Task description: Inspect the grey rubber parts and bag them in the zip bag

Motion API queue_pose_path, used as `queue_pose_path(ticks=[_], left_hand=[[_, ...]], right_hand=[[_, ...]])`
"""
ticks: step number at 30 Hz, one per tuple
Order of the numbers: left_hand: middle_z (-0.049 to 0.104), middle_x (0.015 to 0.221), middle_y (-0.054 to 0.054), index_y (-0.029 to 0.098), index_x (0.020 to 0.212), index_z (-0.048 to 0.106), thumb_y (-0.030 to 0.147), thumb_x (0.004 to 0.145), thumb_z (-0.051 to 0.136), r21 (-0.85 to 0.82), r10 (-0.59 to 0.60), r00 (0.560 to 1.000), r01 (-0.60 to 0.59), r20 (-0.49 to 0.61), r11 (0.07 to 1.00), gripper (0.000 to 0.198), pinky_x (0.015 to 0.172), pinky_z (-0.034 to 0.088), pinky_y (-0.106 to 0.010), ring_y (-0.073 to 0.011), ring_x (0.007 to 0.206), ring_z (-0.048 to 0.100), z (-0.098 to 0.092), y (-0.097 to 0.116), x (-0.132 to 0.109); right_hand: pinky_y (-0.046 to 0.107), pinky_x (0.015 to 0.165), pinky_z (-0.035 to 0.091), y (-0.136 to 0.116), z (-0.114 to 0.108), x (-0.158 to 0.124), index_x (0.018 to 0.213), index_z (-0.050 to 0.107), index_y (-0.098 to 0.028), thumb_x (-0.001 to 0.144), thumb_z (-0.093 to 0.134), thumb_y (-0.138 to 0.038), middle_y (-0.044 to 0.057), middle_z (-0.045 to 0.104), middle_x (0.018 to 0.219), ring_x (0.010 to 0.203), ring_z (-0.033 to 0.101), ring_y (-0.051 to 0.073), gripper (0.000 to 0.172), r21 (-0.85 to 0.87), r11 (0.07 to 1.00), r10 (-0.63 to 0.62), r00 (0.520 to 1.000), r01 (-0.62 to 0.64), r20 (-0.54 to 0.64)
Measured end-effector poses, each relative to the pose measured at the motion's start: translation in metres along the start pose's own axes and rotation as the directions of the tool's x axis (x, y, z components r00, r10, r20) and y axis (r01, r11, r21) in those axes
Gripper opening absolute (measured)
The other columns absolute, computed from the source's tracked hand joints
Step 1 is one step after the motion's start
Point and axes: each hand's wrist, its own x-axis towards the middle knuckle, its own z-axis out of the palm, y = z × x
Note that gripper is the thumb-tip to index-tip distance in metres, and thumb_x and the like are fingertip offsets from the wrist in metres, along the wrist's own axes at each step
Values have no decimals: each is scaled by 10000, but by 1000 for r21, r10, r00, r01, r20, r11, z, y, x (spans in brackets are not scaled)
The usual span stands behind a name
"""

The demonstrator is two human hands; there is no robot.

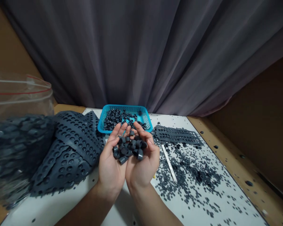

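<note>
Cupped together with palms up, my left hand (111,171) and my right hand (142,172) hold a heap of small dark grey rubber caps (128,148). The fingers curl up around the heap and point away from me. Just beyond the fingertips stands a blue plastic basket (149,121), with many more of the same dark pieces (115,116) spread over its bottom. My fingers overlap its near rim in view; whether they touch it I cannot tell.
On the left, a clear zip bag (21,103) full of dark pieces stands by stacked perforated rubber sheets (73,144). Right of my hands lie another perforated sheet (179,135), a white stick (169,163) and many scattered black discs (198,175). A grey curtain (132,53) hangs behind.
</note>
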Motion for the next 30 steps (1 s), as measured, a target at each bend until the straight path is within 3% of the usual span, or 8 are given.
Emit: queue_pose_path(ticks=[6, 13, 24, 30], left_hand=[[647, 1102, -20, 242, 1027, 647, 108, 743, 558, 96, 32, 999, -30, -23, 995, 327, 885, 483, -251, -144, 1031, 592, -1, -2, -1], [658, 917, 14, 260, 978, 650, 68, 679, 642, 194, 45, 997, -32, -61, 980, 355, 747, 516, -192, -98, 844, 638, -3, -3, 0], [640, 784, -6, 194, 867, 632, 16, 676, 540, 21, -54, 994, 56, -96, 998, 276, 692, 528, -213, -97, 705, 642, 2, 1, 1], [644, 734, -19, 167, 827, 640, 80, 723, 501, -42, -75, 989, 71, -124, 997, 195, 702, 531, -236, -96, 647, 633, 2, 1, 3]], right_hand=[[409, 888, 428, 1, 0, -2, 699, 575, -196, 752, 402, -280, 34, 652, 1047, 912, 603, 165, 199, -18, 999, -43, 999, 44, 10], [392, 836, 459, 0, 0, -2, 713, 581, -191, 728, 430, -293, 27, 641, 991, 836, 607, 160, 183, 19, 1000, -23, 1000, 23, 9], [349, 772, 468, 0, 2, -4, 702, 581, -199, 715, 420, -273, -8, 591, 851, 716, 561, 121, 177, 31, 998, -59, 998, 58, 22], [355, 790, 454, 2, 1, -3, 697, 581, -194, 703, 421, -269, -6, 583, 784, 710, 555, 122, 177, 24, 997, -73, 992, 71, 103]])
